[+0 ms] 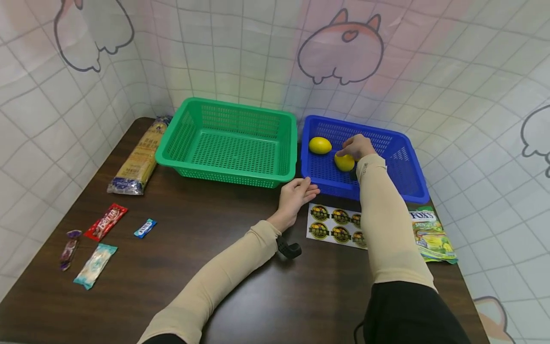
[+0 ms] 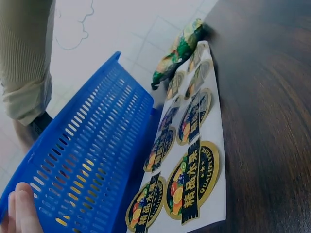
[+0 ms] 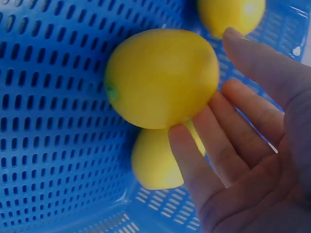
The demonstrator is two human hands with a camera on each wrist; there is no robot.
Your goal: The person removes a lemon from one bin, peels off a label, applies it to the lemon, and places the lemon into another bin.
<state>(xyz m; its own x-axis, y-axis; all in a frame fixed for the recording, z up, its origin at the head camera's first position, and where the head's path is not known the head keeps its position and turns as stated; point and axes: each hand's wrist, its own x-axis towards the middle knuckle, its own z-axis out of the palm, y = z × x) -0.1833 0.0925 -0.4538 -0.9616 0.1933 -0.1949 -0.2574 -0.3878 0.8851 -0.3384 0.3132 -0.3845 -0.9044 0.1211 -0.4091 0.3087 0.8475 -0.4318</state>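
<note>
A yellow lemon (image 3: 163, 77) sits inside the blue basket (image 1: 404, 165), and my right hand (image 1: 357, 146) is reaching into that basket with its fingers (image 3: 201, 165) extended and relaxed, the fingertips just touching the lemon's side rather than curling round it. In the right wrist view a second lemon (image 3: 155, 162) lies directly below the first, partly hidden by it and by my fingers, and a third lemon (image 1: 320, 145) rests near the basket's far left corner. My right forearm, in a beige sleeve, crosses over the basket's near rim. My left hand (image 1: 296, 195) rests on the dark wooden bench (image 1: 240, 286) with its fingers straight and loose, their tips touching the near left corner of the blue basket; it holds nothing. Just beside that hand, against the basket's front wall, lies a white sheet of round fruit stickers (image 2: 192, 170), partly covered by my right arm. To the right of the sheet is a green and yellow candy bag (image 1: 431, 234). Left of the blue basket, close beside it, stands a green basket (image 1: 227, 141). Further left, a long packet of noodles (image 1: 139, 160) lies along the bench edge. Near the left front of the bench are four small wrapped sweets: a red one (image 1: 105, 221), a blue one (image 1: 144, 228), a purple one (image 1: 69, 248) and a pale turquoise one (image 1: 94, 265).
</note>
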